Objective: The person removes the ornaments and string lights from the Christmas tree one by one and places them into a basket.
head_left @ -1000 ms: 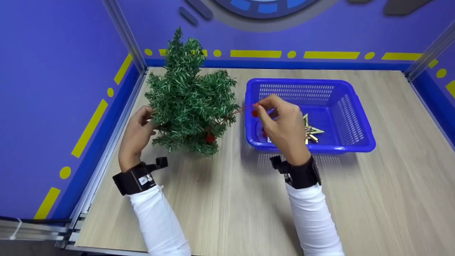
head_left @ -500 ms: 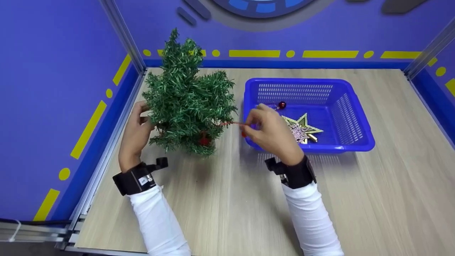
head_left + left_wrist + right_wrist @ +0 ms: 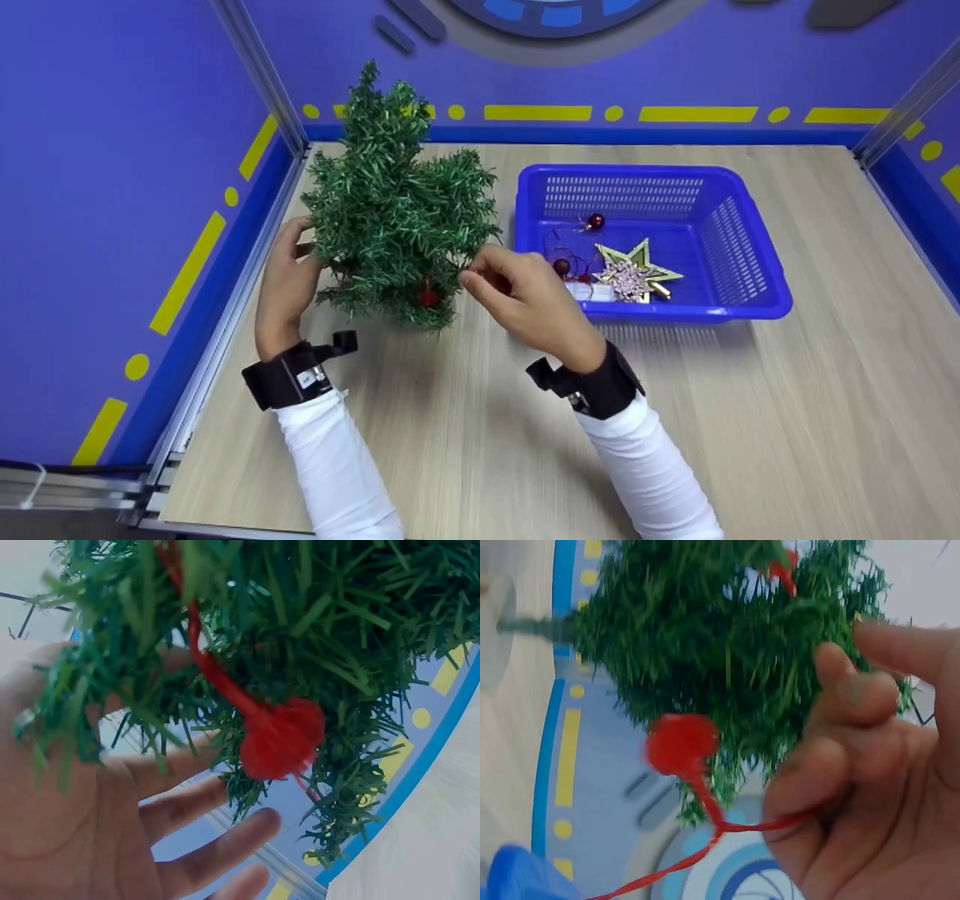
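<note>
A small green artificial Christmas tree [image 3: 397, 195] stands at the left of the table. My left hand [image 3: 289, 285] reaches into its left side; in the left wrist view the fingers are spread and extended among the branches. A red ornament on a red string [image 3: 281, 739] hangs there in front of those fingers. Close to the tree's right side, my right hand [image 3: 529, 300] pinches a red string [image 3: 769, 825], from which a second red ornament [image 3: 681, 744] extends. Another red ornament [image 3: 429, 298] hangs low at the tree's front.
Right of the tree, a blue plastic basket [image 3: 652, 313] holds a gold star [image 3: 664, 274], a pink snowflake [image 3: 628, 281], dark red balls [image 3: 595, 221] with strings, and a white card [image 3: 592, 292]. Blue walls edge the table's back and sides.
My right hand has moved left from over the basket to the tree's right side, bringing the red ornament and string along. The basket's contents are now uncovered. The left hand stays nearly still.
</note>
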A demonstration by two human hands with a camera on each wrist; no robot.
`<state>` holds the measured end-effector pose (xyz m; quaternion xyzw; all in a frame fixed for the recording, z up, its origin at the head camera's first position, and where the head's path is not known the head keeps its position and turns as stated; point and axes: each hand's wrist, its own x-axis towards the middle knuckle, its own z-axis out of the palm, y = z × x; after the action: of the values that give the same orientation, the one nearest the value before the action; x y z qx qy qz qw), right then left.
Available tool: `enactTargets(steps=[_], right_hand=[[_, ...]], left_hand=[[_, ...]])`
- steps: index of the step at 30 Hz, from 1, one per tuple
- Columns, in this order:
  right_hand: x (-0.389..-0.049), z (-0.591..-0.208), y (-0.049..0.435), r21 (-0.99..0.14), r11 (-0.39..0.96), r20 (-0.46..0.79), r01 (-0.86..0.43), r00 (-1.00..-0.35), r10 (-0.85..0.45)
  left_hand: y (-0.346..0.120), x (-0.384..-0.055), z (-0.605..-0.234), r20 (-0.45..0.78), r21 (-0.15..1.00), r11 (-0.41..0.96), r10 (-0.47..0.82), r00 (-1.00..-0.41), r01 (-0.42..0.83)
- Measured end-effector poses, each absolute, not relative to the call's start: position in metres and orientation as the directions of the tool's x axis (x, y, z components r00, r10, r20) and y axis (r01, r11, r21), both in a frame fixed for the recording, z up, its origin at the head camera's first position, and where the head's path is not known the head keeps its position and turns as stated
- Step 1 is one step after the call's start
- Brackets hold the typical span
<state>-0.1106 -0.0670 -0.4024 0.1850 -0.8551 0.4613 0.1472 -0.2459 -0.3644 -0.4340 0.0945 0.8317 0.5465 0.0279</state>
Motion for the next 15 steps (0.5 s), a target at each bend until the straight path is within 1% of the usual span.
enactTargets(steps=[4, 7, 11, 15], right_hand=[[-0.109, -0.403, -0.076, -0.726, 0.437, 0.528, -0.531, -0.838, -0.140], [-0.107, -0.403, -0.080, -0.707, 0.396, 0.581, -0.586, -0.801, -0.148], [-0.105, -0.402, -0.081, -0.678, 0.369, 0.590, -0.635, -0.770, -0.241], [-0.103, -0.400, -0.077, -0.670, 0.358, 0.566, -0.650, -0.760, -0.320]], left_hand=[[-0.365, -0.245, -0.434, 0.044, 0.914, 0.393, 0.149, -0.988, 0.100], [-0.366, -0.245, -0.434, 0.041, 0.927, 0.364, 0.125, -0.991, 0.084], [-0.368, -0.243, -0.434, 0.021, 0.938, 0.345, 0.072, -0.997, 0.044], [-0.370, -0.243, -0.437, 0.023, 0.920, 0.390, 0.063, -0.998, 0.046]])
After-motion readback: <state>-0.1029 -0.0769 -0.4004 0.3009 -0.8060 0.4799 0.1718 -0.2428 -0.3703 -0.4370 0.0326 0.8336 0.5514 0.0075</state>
